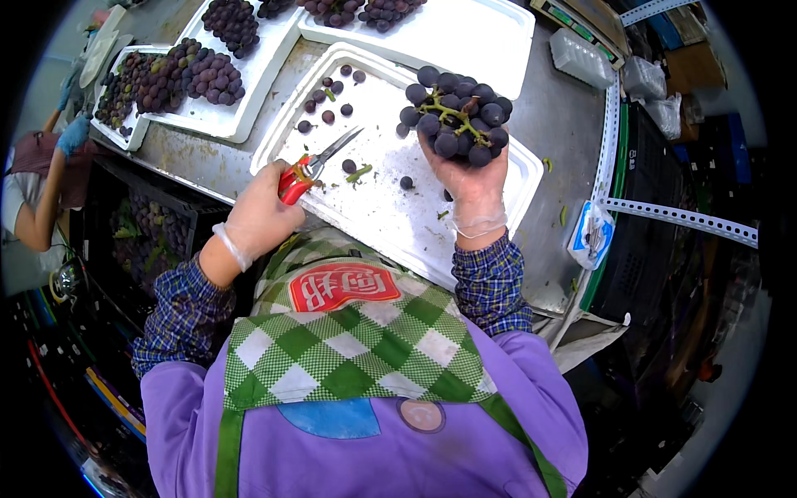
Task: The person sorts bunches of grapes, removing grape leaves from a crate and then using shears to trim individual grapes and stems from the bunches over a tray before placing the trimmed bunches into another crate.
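In my left hand [264, 208], gloved in clear plastic, are red-handled pruning snips [305, 174] with their pointed blades towards the upper right. My right hand [470, 183], also in a clear glove, holds up a bunch of dark grapes [464, 115], its green stem facing me. Both are over a white foam tray [386, 215] that holds several loose grapes [328, 116] and cut green stem pieces [359, 173]. The fingers of my right hand are mostly hidden behind the bunch.
Foam trays [264, 81] with grape bunches stand at the upper left, another foam tray [473, 37] at the top. A perforated metal post [610, 143] and clear plastic boxes [580, 57] are at the right. At far left a person's blue-gloved hand [75, 134] reaches a tray; below is a grape crate [149, 230].
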A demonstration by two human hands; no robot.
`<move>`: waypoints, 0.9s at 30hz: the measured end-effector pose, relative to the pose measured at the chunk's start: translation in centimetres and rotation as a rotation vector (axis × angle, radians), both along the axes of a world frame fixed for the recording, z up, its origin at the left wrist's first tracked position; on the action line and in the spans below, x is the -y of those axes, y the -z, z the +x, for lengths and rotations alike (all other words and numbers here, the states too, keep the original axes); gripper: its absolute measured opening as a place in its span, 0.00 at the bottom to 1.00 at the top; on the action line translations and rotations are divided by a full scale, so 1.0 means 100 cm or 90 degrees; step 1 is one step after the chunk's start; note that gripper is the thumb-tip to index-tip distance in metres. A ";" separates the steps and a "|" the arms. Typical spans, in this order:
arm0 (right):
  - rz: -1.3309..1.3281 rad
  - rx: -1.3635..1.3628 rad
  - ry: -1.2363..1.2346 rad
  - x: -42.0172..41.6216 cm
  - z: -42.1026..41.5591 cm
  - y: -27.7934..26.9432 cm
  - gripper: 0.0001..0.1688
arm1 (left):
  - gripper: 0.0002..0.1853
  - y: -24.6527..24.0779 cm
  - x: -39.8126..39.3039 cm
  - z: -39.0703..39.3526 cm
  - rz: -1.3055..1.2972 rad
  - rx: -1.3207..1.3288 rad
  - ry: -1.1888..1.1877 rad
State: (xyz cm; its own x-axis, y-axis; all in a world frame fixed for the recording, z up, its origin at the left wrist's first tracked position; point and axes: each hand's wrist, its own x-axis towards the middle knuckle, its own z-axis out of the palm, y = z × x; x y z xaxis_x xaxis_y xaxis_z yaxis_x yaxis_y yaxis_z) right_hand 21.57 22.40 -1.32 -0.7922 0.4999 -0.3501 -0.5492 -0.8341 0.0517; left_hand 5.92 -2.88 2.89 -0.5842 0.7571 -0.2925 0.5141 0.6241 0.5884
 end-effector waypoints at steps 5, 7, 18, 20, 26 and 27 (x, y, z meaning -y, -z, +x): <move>0.034 0.025 0.019 0.005 -0.004 -0.010 0.35 | 0.31 -0.022 -0.019 0.031 0.226 -0.095 0.092; 0.033 0.043 0.033 0.011 -0.004 -0.017 0.35 | 0.30 -0.029 -0.027 0.038 0.247 -0.138 0.114; 0.105 0.130 0.065 0.033 -0.016 -0.028 0.36 | 0.31 -0.021 -0.035 0.029 0.248 -0.138 0.145; 0.107 0.111 0.067 0.034 -0.017 -0.026 0.36 | 0.31 -0.021 -0.034 0.028 0.255 -0.133 0.140; 0.147 0.169 0.132 0.041 -0.017 -0.031 0.32 | 0.32 -0.016 -0.036 0.026 0.194 -0.101 0.152; 0.166 0.161 0.147 0.038 -0.016 -0.023 0.31 | 0.32 -0.016 -0.036 0.026 0.175 -0.109 0.156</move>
State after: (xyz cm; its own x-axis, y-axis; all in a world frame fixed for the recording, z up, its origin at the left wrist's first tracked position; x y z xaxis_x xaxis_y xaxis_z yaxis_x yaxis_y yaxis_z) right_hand 19.99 18.61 1.03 -0.5542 0.7518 -0.3572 -0.6916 -0.6547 -0.3050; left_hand 8.55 0.73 4.47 -0.3991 0.9165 0.0263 0.7328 0.3016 0.6100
